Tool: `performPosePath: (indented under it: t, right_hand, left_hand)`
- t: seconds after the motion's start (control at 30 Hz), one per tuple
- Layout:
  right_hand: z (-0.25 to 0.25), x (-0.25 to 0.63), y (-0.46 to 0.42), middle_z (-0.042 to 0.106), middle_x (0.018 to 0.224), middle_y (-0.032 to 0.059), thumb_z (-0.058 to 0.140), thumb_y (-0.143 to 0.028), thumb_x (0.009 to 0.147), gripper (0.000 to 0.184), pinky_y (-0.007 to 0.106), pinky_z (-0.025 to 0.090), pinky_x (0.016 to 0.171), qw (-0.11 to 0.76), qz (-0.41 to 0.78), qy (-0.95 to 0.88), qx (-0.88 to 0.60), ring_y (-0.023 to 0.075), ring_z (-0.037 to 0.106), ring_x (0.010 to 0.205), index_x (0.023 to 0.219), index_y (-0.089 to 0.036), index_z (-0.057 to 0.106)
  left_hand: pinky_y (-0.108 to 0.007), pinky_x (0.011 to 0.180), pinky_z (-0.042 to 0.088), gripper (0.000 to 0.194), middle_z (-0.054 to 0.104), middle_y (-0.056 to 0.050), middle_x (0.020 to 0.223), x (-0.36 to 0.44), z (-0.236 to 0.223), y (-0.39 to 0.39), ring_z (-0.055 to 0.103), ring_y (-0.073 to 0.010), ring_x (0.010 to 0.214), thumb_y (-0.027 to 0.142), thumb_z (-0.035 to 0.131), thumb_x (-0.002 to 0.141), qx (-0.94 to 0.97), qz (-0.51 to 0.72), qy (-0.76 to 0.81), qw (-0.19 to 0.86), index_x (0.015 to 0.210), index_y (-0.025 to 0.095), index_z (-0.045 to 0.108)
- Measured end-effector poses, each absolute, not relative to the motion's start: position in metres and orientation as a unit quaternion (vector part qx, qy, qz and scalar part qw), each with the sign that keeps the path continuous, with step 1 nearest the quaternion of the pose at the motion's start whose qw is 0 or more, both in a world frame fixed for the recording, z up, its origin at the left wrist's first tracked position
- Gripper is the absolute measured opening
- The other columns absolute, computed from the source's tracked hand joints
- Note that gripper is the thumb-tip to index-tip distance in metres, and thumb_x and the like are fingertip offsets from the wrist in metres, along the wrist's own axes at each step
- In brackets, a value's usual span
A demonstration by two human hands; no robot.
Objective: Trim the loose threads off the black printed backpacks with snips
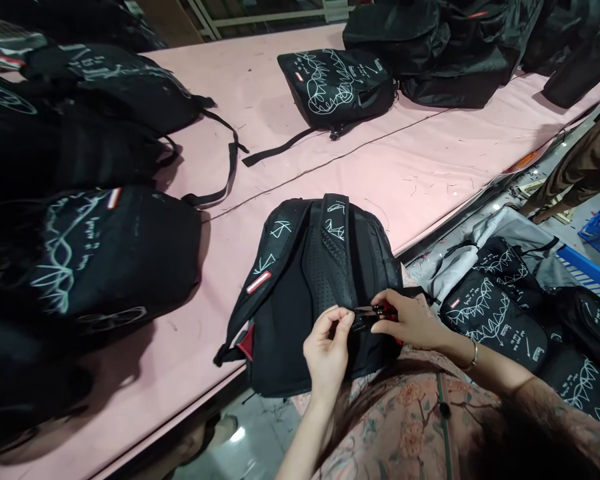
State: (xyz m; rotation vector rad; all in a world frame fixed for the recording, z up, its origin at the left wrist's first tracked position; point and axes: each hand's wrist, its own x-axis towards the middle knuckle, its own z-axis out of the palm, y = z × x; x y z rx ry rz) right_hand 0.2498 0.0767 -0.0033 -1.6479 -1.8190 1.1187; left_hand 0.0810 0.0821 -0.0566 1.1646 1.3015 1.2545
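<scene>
A black backpack [285, 320] lies at the table's near edge with its back panel and shoulder straps facing up. White line drawings and a small red-and-white label mark the straps. My left hand [327, 343] is closed in a pinch at the lower end of the right-side shoulder strap [337, 247]; what sits between the fingertips is too small to make out. Close beside it, my right hand [405, 320] grips small thread snips [377, 311] with dark and red parts, their tips pointing at the left fingertips.
More black backpacks are piled on the left [125, 247] and along the far side [340, 87] of the pink-covered table [260, 87]. Loose thread bits lie on the cloth. At right, below the table, a blue crate [587, 277] with a grey lining holds several printed backpacks.
</scene>
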Motion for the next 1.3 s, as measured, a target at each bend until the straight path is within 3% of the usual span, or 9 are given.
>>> performPosePath:
  t: [0.2, 0.33, 0.47, 0.53, 0.7, 0.8, 1.03, 1.2, 1.3]
  right_hand:
    - [-0.001, 0.273, 0.087, 0.055, 0.092, 0.0057, 0.047, -0.031, 0.086, 0.021, 0.022, 0.037, 0.072, 0.272, 0.159, -0.805, -0.503, 0.0110, 0.050, 0.085, 0.098, -0.015, 0.054]
    - [0.007, 0.274, 0.098, 0.055, 0.090, 0.0043, 0.045, -0.033, 0.088, 0.020, 0.023, 0.033, 0.071, 0.214, 0.044, -0.870, -0.443, 0.0107, 0.047, 0.081, 0.095, -0.018, 0.056]
    - [0.017, 0.268, 0.102, 0.055, 0.085, 0.0039, 0.043, -0.033, 0.089, 0.022, 0.024, 0.030, 0.069, 0.152, -0.011, -0.897, -0.415, 0.0111, 0.044, 0.075, 0.087, -0.017, 0.058]
    - [0.019, 0.267, 0.103, 0.055, 0.083, 0.0035, 0.040, -0.030, 0.090, 0.023, 0.025, 0.029, 0.068, 0.142, -0.018, -0.902, -0.408, 0.0109, 0.043, 0.072, 0.084, -0.017, 0.057]
    - [0.016, 0.272, 0.104, 0.055, 0.081, 0.0010, 0.046, -0.031, 0.087, 0.017, 0.023, 0.028, 0.065, 0.163, 0.072, -0.868, -0.464, 0.0109, 0.044, 0.074, 0.086, -0.018, 0.056]
    - [0.016, 0.273, 0.108, 0.055, 0.084, 0.0009, 0.049, -0.031, 0.085, 0.016, 0.022, 0.029, 0.067, 0.160, 0.116, -0.870, -0.452, 0.0100, 0.046, 0.078, 0.091, -0.017, 0.054]
    - [0.021, 0.265, 0.116, 0.054, 0.080, 0.0001, 0.049, -0.030, 0.085, 0.014, 0.026, 0.023, 0.061, 0.121, 0.038, -0.905, -0.405, 0.0114, 0.042, 0.070, 0.082, -0.018, 0.055]
    - [0.003, 0.275, 0.108, 0.056, 0.083, 0.0024, 0.053, -0.034, 0.082, 0.022, 0.021, 0.035, 0.068, 0.256, 0.271, -0.796, -0.476, 0.0098, 0.049, 0.075, 0.091, -0.014, 0.056]
    - [-0.015, 0.276, 0.093, 0.057, 0.097, 0.0051, 0.065, -0.046, 0.069, 0.055, 0.022, 0.040, 0.072, 0.288, 0.389, -0.724, -0.491, 0.0117, 0.052, 0.082, 0.112, -0.015, 0.053]
  left_hand:
    - [-0.022, 0.071, 0.041, 0.020, 0.056, -0.004, 0.076, 0.084, -0.046, 0.083, 0.050, -0.0115, 0.072, 0.031, 0.061, 0.072, 0.441, 0.498, 0.538, 0.518, 0.075, 0.012, 0.059]
    - [-0.022, 0.072, 0.040, 0.020, 0.055, -0.004, 0.076, 0.086, -0.043, 0.082, 0.050, -0.0119, 0.073, 0.032, 0.060, 0.073, 0.448, 0.497, 0.535, 0.516, 0.075, 0.012, 0.058]
    - [-0.027, 0.085, 0.037, 0.019, 0.055, -0.005, 0.077, 0.088, -0.044, 0.081, 0.050, -0.0155, 0.085, 0.032, 0.060, 0.073, 0.471, 0.491, 0.537, 0.499, 0.073, 0.013, 0.059]
    - [-0.026, 0.084, 0.037, 0.019, 0.055, -0.004, 0.076, 0.088, -0.046, 0.081, 0.049, -0.0143, 0.083, 0.032, 0.060, 0.074, 0.463, 0.495, 0.537, 0.502, 0.073, 0.013, 0.059]
    - [-0.017, 0.060, 0.035, 0.028, 0.050, -0.002, 0.070, 0.087, -0.051, 0.084, 0.042, -0.0070, 0.064, 0.036, 0.067, 0.067, 0.325, 0.505, 0.503, 0.621, 0.073, 0.010, 0.059]
    - [-0.017, 0.059, 0.036, 0.032, 0.051, -0.002, 0.069, 0.088, -0.049, 0.086, 0.043, -0.0070, 0.064, 0.035, 0.073, 0.059, 0.274, 0.495, 0.495, 0.659, 0.071, 0.009, 0.059]
    - [-0.017, 0.061, 0.038, 0.030, 0.053, -0.002, 0.071, 0.089, -0.038, 0.084, 0.045, -0.0071, 0.065, 0.034, 0.073, 0.058, 0.292, 0.501, 0.492, 0.649, 0.068, 0.010, 0.059]
    - [-0.024, 0.063, 0.044, 0.045, 0.051, -0.004, 0.073, 0.084, -0.031, 0.089, 0.053, -0.0119, 0.069, 0.049, 0.070, 0.060, 0.141, 0.498, 0.423, 0.744, 0.064, 0.010, 0.048]
    - [-0.024, 0.062, 0.045, 0.047, 0.048, -0.002, 0.072, 0.083, -0.031, 0.095, 0.052, -0.0110, 0.066, 0.053, 0.067, 0.062, 0.113, 0.492, 0.395, 0.767, 0.076, 0.011, 0.051]
